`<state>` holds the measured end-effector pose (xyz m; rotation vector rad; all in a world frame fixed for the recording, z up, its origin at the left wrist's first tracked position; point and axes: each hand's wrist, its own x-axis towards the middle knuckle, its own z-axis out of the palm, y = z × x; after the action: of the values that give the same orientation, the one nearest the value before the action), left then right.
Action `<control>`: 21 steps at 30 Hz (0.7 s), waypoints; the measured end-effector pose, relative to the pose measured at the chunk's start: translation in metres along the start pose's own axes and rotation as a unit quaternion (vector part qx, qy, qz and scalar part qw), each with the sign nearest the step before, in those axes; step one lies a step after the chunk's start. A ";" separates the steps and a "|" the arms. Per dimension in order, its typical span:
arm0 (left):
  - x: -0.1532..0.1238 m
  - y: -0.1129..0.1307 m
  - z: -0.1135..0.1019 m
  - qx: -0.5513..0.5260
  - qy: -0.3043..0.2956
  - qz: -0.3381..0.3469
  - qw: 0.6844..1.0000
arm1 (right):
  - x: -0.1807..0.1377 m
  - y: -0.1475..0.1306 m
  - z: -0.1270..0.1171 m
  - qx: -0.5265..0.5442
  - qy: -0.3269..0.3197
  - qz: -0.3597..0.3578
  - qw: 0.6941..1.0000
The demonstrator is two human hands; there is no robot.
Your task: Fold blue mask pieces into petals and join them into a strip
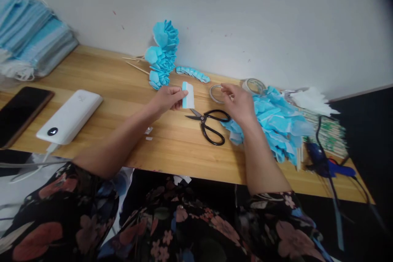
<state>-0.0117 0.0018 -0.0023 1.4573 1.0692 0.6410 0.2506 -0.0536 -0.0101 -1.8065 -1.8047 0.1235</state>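
Observation:
My left hand pinches a small folded blue-and-white piece of mask fabric above the wooden table. My right hand hovers a little to the right of it, fingers loosely curled and pinched near a roll of clear tape; whether anything is between the fingertips I cannot make out. Black scissors lie on the table just below and between both hands. A heap of cut blue mask pieces lies right beside my right wrist.
A blue fabric flower on sticks leans at the wall, a pleated blue strip beside it. At left lie a white power bank, a dark phone and stacked masks. A blue glue gun and skewers lie at right.

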 end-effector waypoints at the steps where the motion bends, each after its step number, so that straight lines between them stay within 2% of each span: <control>1: -0.001 0.002 -0.001 0.050 -0.002 0.009 0.999 | -0.001 -0.001 -0.003 -0.068 -0.028 -0.007 0.997; 3: -0.002 0.004 -0.002 0.164 -0.008 0.033 0.986 | -0.003 -0.005 -0.007 -0.180 -0.078 -0.017 0.981; 5: -0.003 0.005 -0.004 0.282 -0.005 0.056 0.958 | -0.006 -0.011 -0.010 -0.250 -0.119 -0.016 0.961; 7: -0.003 0.002 -0.006 0.376 0.009 0.068 0.924 | -0.008 -0.015 -0.010 -0.286 -0.142 -0.011 0.947; 9: -0.004 -0.003 -0.007 0.421 0.026 0.076 0.903 | -0.008 -0.016 -0.008 -0.296 -0.141 -0.012 0.945; 11: -0.004 -0.010 -0.007 0.398 0.045 0.097 0.911 | -0.008 -0.014 -0.005 -0.289 -0.131 -0.022 0.948; 15: -0.004 -0.015 -0.004 0.273 0.121 0.176 0.938 | -0.006 -0.012 -0.001 -0.226 -0.108 -0.053 0.967; 18: -0.008 -0.008 0.000 0.186 0.146 0.233 0.943 | -0.008 -0.019 -0.003 -0.082 -0.074 -0.093 0.990; 21: -0.017 0.003 0.006 0.105 0.132 0.258 0.951 | -0.011 -0.032 -0.008 0.065 -0.078 -0.136 0.986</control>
<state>-0.0130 -0.0156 0.0021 1.8998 0.9809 1.1466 0.2253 -0.0692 0.0073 -1.4810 -2.0827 0.2775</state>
